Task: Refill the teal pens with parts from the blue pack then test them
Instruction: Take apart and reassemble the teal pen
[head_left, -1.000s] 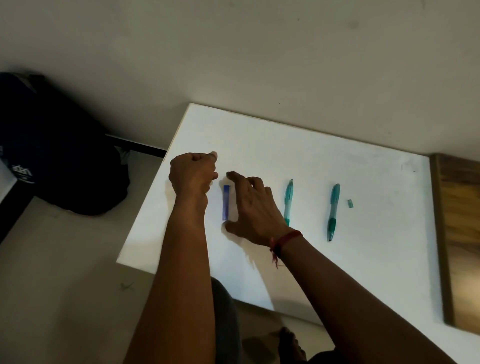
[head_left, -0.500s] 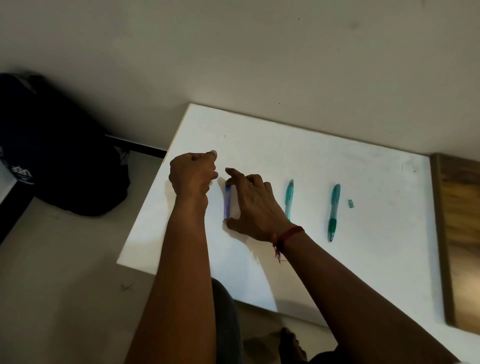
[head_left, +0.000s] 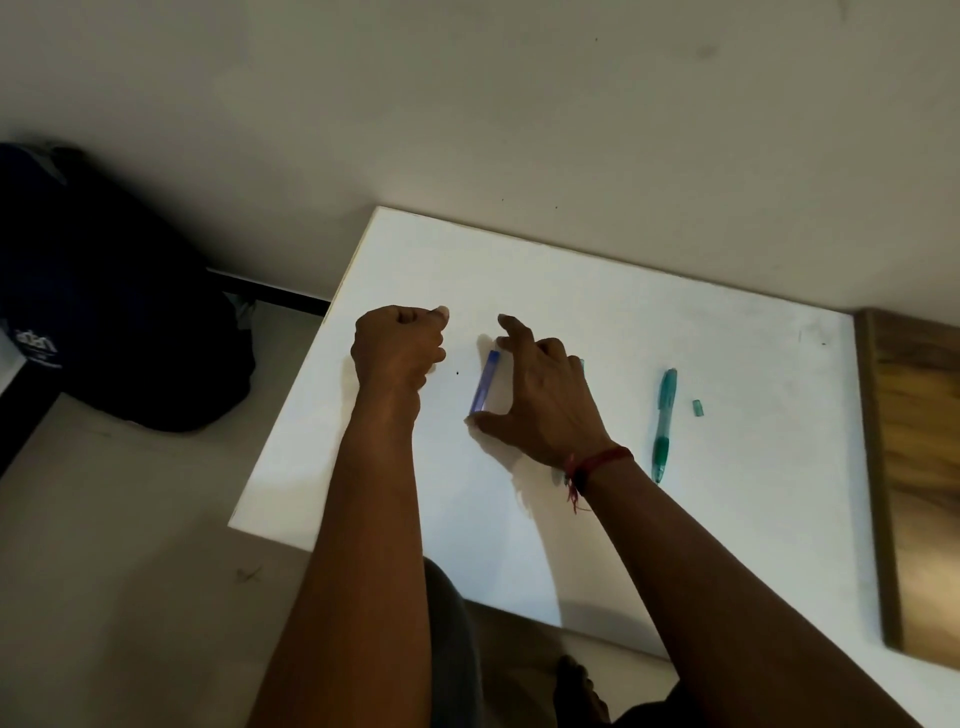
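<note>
The narrow blue pack (head_left: 484, 382) lies tilted on the white table (head_left: 675, 322), pinched lengthwise between the thumb and fingers of my right hand (head_left: 540, 400). My left hand (head_left: 397, 349) rests as a closed fist just left of the pack, not touching it; I cannot tell if it holds anything. One teal pen (head_left: 663, 423) lies to the right, with a small teal cap piece (head_left: 697, 408) beside it. A second teal pen (head_left: 581, 364) is almost wholly hidden behind my right hand.
A dark bag (head_left: 104, 312) sits on the floor left of the table. A wooden board (head_left: 924, 483) borders the table's right edge. A tiny dark speck (head_left: 456, 373) lies between my hands. The wall runs behind the table.
My right hand has closed on the blue pack and tilted it up, hiding the nearer teal pen. The left fist has stayed put.
</note>
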